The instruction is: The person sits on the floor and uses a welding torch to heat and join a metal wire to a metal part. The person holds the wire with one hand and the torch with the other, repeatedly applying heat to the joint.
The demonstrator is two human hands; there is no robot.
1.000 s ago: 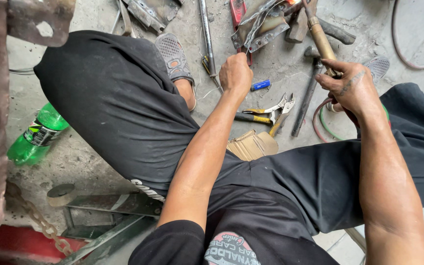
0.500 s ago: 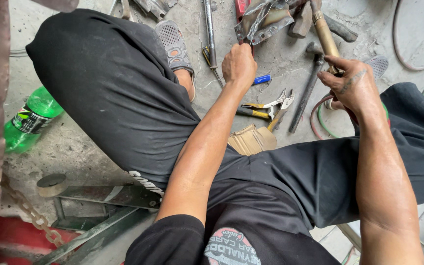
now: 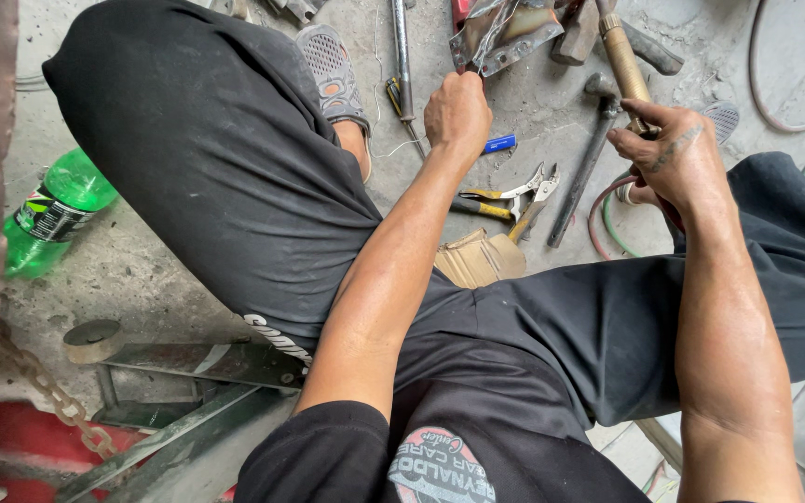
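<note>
Landmark: bent rusty sheet-metal piece (image 3: 505,35), flat on the concrete floor (image 3: 552,102) at the top of the view.
Left hand (image 3: 457,112): fist closed round a thin tool; tip meets the near edge of the metal piece; tool kind cannot be told, mostly hidden by the fist.
Right hand (image 3: 677,158): fingers wrapped tight on the lower end of a brass-coloured torch handle (image 3: 624,61), right of the metal piece.
Torch long axis: runs up and slightly left from the right hand, toward the right end of the metal piece; tip out of view above the frame edge.
Key relation: metal piece lies ahead of the left hand and up-left of the right hand; left hand nearer, touching through its tool; right hand apart from it.
Hoses (image 3: 607,200): red and green, looped just below the right hand, below and right of the metal piece.
Hammer (image 3: 581,168): dark, handle slanting down-left, between the two hands, below the metal piece.
Locking pliers (image 3: 514,197): yellow-handled, below the metal piece, just right of the left forearm.
Blue marker (image 3: 499,143): just right of the left hand, below the metal piece.
Green plastic bottle (image 3: 48,214): well apart, far left of the metal piece, beyond the left knee.
</note>
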